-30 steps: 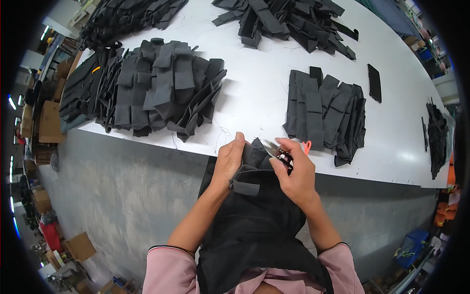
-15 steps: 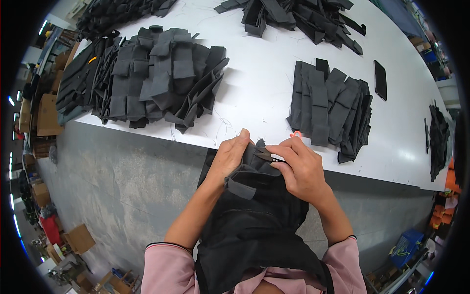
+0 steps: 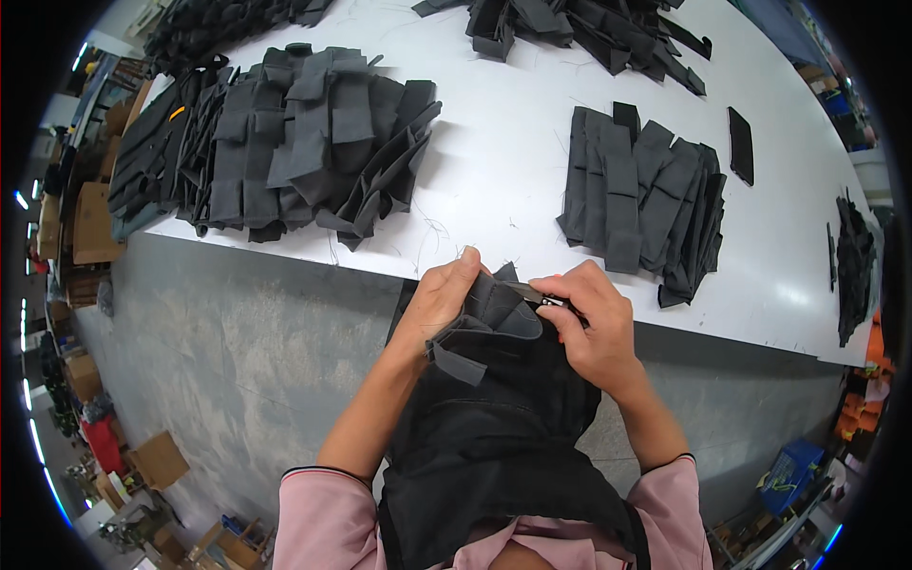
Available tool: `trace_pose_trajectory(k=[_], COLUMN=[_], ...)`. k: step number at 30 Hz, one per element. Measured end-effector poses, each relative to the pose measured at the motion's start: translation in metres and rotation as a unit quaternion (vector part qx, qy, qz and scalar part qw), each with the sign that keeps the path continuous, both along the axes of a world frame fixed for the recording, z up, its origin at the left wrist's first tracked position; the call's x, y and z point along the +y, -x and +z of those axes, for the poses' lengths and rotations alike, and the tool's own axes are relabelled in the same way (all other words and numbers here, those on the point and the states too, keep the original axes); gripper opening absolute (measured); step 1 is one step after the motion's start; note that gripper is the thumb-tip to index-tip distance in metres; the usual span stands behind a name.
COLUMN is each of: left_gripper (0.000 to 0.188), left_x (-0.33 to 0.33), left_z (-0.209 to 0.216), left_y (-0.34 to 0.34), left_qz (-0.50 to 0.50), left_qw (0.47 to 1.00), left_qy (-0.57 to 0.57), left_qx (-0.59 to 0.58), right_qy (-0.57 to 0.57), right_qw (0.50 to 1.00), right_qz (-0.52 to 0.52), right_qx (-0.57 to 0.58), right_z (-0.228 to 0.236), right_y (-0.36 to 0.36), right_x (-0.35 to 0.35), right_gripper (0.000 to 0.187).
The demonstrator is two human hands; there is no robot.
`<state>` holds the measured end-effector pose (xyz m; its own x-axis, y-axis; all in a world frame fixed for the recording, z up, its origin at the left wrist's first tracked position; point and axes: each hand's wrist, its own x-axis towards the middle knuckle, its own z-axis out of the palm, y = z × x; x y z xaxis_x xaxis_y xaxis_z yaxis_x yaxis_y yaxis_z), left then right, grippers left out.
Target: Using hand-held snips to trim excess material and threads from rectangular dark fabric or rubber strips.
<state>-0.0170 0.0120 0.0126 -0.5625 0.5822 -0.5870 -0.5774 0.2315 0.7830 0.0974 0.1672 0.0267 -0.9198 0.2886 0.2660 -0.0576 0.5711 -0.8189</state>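
Left hand [image 3: 442,302] gripping strip [image 3: 502,310] by near edge of white table [image 3: 494,171], fingers partly hiding. Right hand [image 3: 600,315] holding snips [image 3: 551,302], largely covering them; blade contact unclear. Far piles [image 3: 538,23] running out of view. Grey floor [image 3: 256,351] showing below.

Seen from its middle, the white table [image 3: 494,161] carries a large pile of dark cloth strips [image 3: 294,142] at nine o'clock, and another heap [image 3: 228,27] at ten. At one o'clock lies a loose tangle of strips [image 3: 598,33]; at four, a smaller stack [image 3: 622,204]. A black phone [image 3: 741,147] lies at three, loose threads [image 3: 434,230] at seven.
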Motion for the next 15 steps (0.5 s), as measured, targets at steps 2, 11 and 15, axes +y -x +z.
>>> trace_pose_trajectory(k=[2,11,15], left_gripper=[0.049,0.048,0.047], left_x=[-0.001,0.002,-0.007], left_z=[0.001,-0.01,-0.017], left_y=[-0.001,-0.007,-0.007], left_qz=[-0.005,0.002,-0.041], left_qw=[1.0,0.998,0.996], left_qy=[-0.009,-0.014,0.0], left_qx=[0.02,0.068,0.076], right_qy=[-0.018,-0.049,0.373], right_qw=[1.0,0.993,0.901], right_qz=[0.011,0.043,0.094], right_qx=[0.005,-0.099,-0.202], right_z=[0.008,-0.004,0.003], right_y=[0.002,0.014,0.013], right_x=[0.001,-0.014,0.003], right_gripper=[0.029,0.018,0.012])
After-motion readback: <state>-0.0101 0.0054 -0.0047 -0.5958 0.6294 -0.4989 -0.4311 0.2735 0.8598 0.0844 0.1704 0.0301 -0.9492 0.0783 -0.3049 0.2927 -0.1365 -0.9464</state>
